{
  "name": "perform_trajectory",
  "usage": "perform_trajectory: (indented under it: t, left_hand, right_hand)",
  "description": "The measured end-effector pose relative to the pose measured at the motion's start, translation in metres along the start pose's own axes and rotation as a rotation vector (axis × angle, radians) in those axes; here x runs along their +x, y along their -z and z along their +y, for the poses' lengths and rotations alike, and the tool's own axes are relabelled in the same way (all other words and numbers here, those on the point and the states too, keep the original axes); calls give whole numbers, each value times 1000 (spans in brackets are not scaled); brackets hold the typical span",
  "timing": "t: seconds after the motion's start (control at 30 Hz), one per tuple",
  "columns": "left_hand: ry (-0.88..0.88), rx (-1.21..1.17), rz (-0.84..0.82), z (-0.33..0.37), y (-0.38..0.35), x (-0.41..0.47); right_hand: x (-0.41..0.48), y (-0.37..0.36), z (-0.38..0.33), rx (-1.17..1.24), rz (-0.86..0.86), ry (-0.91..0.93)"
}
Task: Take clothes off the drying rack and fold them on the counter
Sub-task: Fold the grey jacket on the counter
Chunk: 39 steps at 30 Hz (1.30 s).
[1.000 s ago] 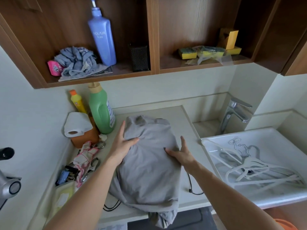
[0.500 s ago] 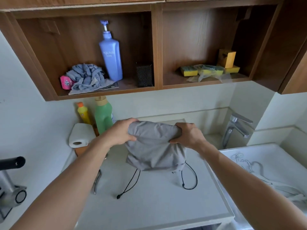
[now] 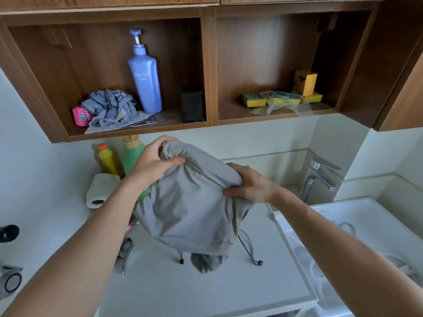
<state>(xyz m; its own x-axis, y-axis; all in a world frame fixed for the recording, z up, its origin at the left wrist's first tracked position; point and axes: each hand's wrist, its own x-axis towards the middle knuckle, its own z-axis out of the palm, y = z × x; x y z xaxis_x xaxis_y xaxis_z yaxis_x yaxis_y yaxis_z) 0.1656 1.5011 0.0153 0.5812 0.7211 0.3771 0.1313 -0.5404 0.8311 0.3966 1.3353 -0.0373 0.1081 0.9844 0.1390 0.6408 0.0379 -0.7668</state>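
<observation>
A grey garment point(image 3: 190, 209) with black drawcords hangs bunched in the air above the white counter point(image 3: 206, 291). My left hand point(image 3: 153, 163) grips its upper left corner, and my right hand point(image 3: 249, 184) clutches its upper right edge a little lower. The lower folds and cord ends dangle just over the countertop. No drying rack is in view.
A paper roll point(image 3: 100, 191), a yellow bottle point(image 3: 106, 159) and a green bottle point(image 3: 132, 154) stand at the counter's back left; pliers point(image 3: 124, 252) lie left. White hangers point(image 3: 343, 227) rest in the sink point(image 3: 377, 225) under a tap point(image 3: 320, 177). A wooden shelf point(image 3: 206, 124) hangs overhead.
The garment lay flat on the counter under both hands; both hands have gathered it and lifted it up, and it now hangs higher and looser than half a second ago.
</observation>
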Motion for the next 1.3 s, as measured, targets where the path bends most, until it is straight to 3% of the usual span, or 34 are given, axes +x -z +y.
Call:
perform_trajectory:
  t: [0.1, 0.3, 0.4, 0.47, 0.53, 0.6, 0.7, 0.87, 1.03, 1.2, 1.3]
  left_hand:
    - [-34, 161, 42, -9, -10, 7]
    - [63, 520, -378, -60, -58, -26]
    - [133, 577, -623, -103, -95, -64]
    - [239, 618, -741, -129, -110, -85]
    - [294, 633, -791, -147, -120, -100]
    - [300, 651, -781, -154, -129, -108]
    - [284, 680, -752, -155, -141, -112]
    - [237, 689, -726, -150, -154, -109]
    - [214, 692, -749, -150, -159, -107]
    - [163, 753, -731, -155, -162, -115]
    - [104, 889, -741, -158, -168, -120]
  right_hand:
    - [0, -9, 8, 382, -37, -111]
    - [-5, -56, 99, 650, 13, -575]
    - [-16, -79, 144, 561, 200, -804]
    - [-26, -88, 161, 673, 415, -917]
    - [-39, -97, 172, 831, 579, -928]
    - [-53, -106, 165, 942, 618, -924]
    - [-70, -132, 129, 1026, 494, -918]
    - [-71, -166, 93, 946, 470, -948]
    - [-68, -177, 83, 820, 301, -983]
    - [-64, -170, 74, 1033, 524, -947]
    - [-57, -142, 64, 1143, 560, -908]
